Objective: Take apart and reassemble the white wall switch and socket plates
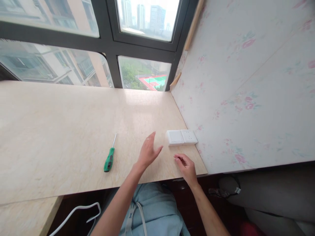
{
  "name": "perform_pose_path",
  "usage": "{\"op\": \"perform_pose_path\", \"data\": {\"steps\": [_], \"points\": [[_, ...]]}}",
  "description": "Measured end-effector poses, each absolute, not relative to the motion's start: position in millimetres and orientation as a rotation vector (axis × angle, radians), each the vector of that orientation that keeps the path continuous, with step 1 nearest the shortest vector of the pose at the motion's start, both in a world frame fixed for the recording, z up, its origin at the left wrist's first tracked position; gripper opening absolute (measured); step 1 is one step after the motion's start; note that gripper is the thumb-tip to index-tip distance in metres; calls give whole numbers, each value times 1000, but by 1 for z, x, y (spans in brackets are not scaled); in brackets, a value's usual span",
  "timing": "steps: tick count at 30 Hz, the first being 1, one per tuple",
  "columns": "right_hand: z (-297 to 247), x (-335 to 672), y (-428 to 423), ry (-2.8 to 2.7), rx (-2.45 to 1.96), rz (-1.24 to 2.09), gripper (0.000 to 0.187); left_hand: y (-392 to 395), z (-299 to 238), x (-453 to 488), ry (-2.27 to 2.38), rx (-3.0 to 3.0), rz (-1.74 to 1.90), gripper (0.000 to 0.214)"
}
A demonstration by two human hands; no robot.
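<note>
My left hand [147, 151] is open just over the marble-patterned sill, thumb and fingers apart and nothing in it. To its right, my right hand [185, 165] is closed in a pinch. Whatever its fingertips may hold is too small to make out. Just beyond that hand, a white switch panel [175, 137] and a white socket panel [189, 136] lie side by side against the wall, touched by neither hand. A screwdriver [109, 160] with a green and black handle rests left of my left hand, its metal shaft pointing toward the window.
The pale sill [73, 131] runs up to a dark window frame [145, 49]. On the right rises a wall with flowered wallpaper [233, 82], its edge peeling near the window. Below the sill's front edge, a white bent tube [76, 209] shows at lower left.
</note>
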State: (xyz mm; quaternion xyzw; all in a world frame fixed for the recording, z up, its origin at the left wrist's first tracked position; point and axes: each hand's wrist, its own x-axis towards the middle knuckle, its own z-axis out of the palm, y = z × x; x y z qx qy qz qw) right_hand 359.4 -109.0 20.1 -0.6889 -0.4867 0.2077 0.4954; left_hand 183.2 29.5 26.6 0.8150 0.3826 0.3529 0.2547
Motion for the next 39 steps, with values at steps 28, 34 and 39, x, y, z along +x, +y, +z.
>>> {"op": "perform_pose_path", "data": {"steps": [28, 34, 39], "points": [[72, 151, 82, -3113, -510, -7, 16, 2, 29, -32, 2283, 1462, 961, 18], [94, 169, 100, -3069, -804, 6, 14, 0, 21, -35, 2228, 1448, 1088, 19], [114, 239, 128, -2937, -1271, 93, 15, -2, 20, -37, 2201, 1466, 1154, 23]]}}
